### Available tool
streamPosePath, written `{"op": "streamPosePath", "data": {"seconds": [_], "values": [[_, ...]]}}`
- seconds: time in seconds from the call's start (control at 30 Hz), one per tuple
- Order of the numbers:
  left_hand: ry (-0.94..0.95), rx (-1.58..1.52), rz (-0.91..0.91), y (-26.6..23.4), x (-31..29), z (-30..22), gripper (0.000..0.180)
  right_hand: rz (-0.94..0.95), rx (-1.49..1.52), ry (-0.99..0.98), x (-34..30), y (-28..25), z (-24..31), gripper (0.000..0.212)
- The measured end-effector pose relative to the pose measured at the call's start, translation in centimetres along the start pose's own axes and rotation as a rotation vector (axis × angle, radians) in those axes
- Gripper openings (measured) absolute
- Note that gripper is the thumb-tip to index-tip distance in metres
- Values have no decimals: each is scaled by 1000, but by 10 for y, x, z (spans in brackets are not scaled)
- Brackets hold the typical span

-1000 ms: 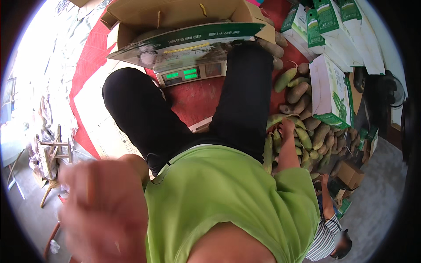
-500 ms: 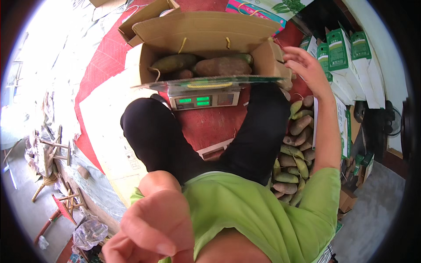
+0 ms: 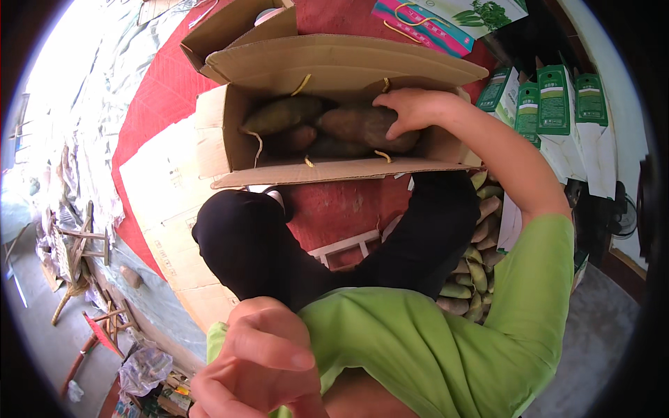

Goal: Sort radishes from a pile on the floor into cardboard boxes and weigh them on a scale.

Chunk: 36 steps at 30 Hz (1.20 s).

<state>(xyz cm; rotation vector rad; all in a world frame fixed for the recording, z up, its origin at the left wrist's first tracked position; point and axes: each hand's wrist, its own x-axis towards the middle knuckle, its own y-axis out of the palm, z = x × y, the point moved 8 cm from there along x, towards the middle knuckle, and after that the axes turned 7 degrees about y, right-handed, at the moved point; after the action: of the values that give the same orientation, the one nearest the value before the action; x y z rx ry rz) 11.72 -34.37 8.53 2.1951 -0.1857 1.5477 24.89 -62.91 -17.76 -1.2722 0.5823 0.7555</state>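
Observation:
My right hand [image 3: 411, 111] reaches over the right side of an open cardboard box [image 3: 214, 132]. Its thumb and fingers are spread over the end of a large brown root vegetable [image 3: 366, 127], radish-like in shape; a firm grip does not show. Left of it in the box lie a long green one [image 3: 286, 115] and a smaller reddish-brown one [image 3: 301, 137]. Yellow cord handles [image 3: 302, 85] are threaded through the box walls. Close below the camera, my left hand [image 3: 261, 352] is raised with loosely curled fingers apart and nothing visible in them.
Several more root vegetables [image 3: 477, 268] are heaped beside my right leg. Green-and-white cartons [image 3: 554, 104] stand at the right. Another open box [image 3: 240, 31] and a pink-and-blue carton [image 3: 425, 28] are at the back. Flattened cardboard [image 3: 164, 181] lies left; a small frame [image 3: 345, 251] sits between my legs.
My right hand has moved left from outside the box to over the brown root vegetable. The box's near flap now tilts toward me, and the scale with the lit green display is hidden.

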Motion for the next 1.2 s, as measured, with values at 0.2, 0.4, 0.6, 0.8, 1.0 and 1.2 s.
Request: {"op": "streamPosePath", "data": {"seconds": [0.2, 0.4, 0.6, 0.8, 1.0, 1.2], "values": [[-168, -4, 77, -2, 7, 22, 58, 116, -2, -34, -1, -3, -8, 79], [-232, -48, 187, -4, 4, 34, 57, 54, 23, -151, 11, -25, 49, 70], [-369, 134, 333, 6, -1, 55, 46, -229, 12, -413, 57, -34, 140, 58], [-358, 85, 196, 8, -27, 77, 36, -458, -190, -410, 95, -18, 178, 39], [-229, 154, 185, 4, -26, 90, 33, -458, -95, -462, 78, -30, 180, 27], [-270, 203, 317, -5, -32, 95, 48, -600, 381, -530, -39, -98, 131, 60]]}}
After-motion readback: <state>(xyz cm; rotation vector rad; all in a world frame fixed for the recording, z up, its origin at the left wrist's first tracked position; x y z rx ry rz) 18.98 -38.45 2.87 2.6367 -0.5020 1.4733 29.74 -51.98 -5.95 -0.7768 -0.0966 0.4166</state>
